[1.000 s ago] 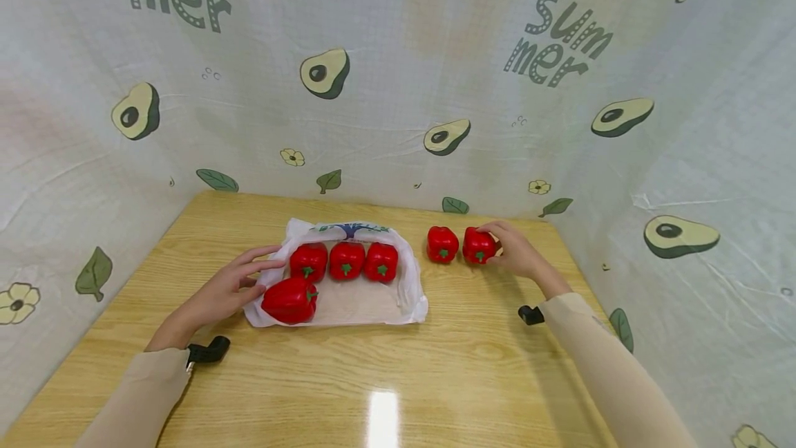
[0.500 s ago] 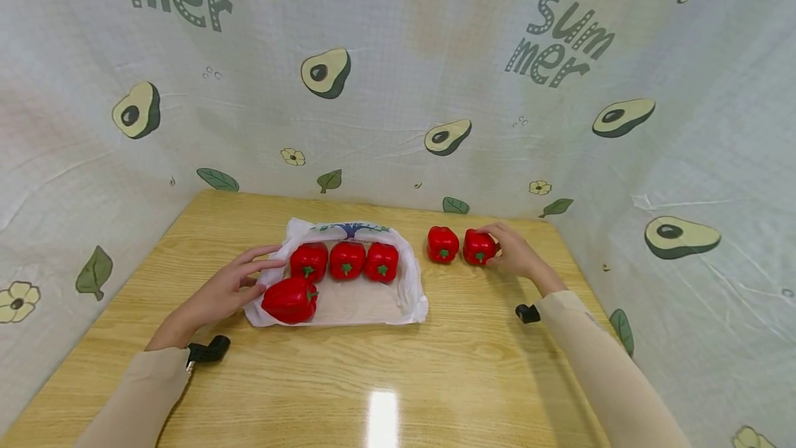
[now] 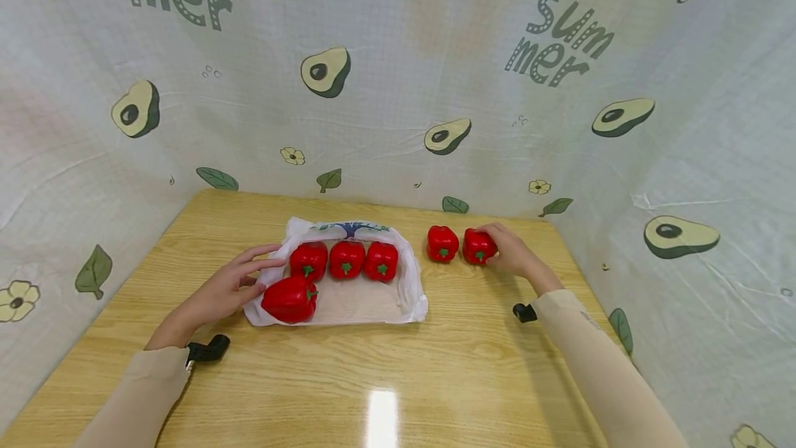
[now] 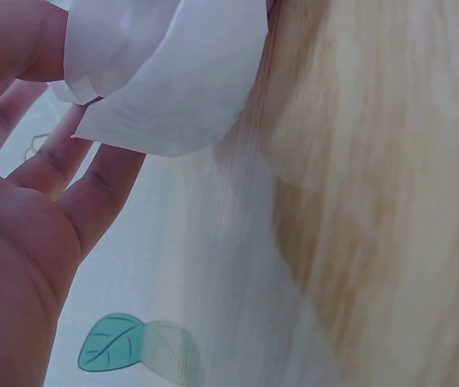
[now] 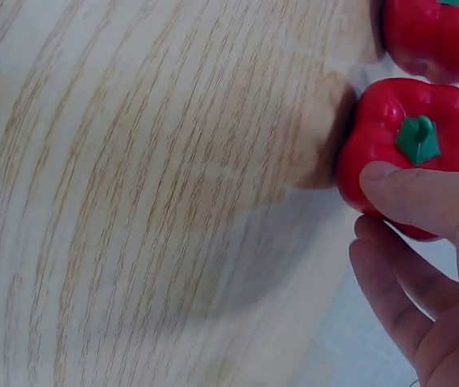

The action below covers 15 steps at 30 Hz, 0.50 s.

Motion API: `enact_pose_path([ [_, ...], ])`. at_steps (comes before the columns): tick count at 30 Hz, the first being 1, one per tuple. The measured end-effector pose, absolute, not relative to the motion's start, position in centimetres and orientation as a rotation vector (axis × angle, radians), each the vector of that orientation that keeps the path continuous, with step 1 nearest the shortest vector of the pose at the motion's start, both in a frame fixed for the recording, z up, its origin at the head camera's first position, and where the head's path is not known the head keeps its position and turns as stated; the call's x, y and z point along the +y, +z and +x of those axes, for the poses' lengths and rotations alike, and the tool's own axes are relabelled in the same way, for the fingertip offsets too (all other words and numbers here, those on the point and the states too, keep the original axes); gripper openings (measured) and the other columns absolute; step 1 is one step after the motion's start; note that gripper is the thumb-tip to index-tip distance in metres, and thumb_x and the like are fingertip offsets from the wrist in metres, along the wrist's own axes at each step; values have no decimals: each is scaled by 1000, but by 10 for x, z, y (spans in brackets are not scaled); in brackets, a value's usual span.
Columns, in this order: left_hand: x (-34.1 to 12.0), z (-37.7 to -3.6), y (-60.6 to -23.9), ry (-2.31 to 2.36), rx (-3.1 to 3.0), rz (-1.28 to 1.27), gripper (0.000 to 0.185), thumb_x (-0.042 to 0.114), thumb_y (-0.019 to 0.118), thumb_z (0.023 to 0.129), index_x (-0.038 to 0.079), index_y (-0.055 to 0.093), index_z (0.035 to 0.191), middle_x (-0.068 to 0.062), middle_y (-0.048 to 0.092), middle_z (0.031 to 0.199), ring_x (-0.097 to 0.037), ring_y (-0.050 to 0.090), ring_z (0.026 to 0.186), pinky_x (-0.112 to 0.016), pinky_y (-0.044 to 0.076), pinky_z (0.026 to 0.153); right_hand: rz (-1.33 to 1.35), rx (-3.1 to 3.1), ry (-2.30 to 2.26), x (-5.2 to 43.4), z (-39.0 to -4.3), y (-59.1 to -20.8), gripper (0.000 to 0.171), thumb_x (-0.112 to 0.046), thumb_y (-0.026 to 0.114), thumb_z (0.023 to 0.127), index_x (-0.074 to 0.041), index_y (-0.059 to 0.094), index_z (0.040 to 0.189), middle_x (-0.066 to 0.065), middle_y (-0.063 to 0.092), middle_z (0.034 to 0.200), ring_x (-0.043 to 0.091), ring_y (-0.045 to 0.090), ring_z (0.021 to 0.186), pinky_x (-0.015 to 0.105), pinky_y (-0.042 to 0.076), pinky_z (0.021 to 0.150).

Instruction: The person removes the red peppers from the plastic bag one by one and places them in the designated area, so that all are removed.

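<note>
At lower left of the head view, the left hand point(image 3: 220, 294) lies open, fingers touching the white bag point(image 3: 410, 289) holding four red peppers on the table point(image 3: 385, 379). Right of centre, a lone pepper point(image 3: 442, 243) sits beside the far-right pepper point(image 3: 479, 246), gripped by the right hand point(image 3: 516, 254).

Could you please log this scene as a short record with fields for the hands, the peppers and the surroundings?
left hand: left hand rests on the edge of the white bag, fingers straight
right hand: right hand grips the rightmost red pepper
peppers in bag: three in a row, a larger pepper in front on its side
peppers outside bag: two, side by side; the other pepper untouched
surface: wooden table
backdrop: avocado-print cloth
</note>
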<state>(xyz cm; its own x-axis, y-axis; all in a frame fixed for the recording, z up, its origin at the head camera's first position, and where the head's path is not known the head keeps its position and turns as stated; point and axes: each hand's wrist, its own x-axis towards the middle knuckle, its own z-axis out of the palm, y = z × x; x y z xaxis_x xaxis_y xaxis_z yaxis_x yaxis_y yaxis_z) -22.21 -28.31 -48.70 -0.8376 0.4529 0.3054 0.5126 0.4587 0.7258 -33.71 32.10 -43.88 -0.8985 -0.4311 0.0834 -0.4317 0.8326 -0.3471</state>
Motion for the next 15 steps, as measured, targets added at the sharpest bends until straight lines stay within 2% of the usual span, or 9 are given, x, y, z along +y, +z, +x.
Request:
enact_pose_path([
  [15, -283, -223, -488, -1280, -2626, -872, 50, -7, 69, 97, 8, 64, 145, -14, 41, 164, 0, 39, 135, -24, 59, 85, 718, -2986, 570, 323, -337, -443, 69, 16, 75, 86, -2, 51, 149, 24, 54, 147, 48, 54, 134, 66, 43, 112],
])
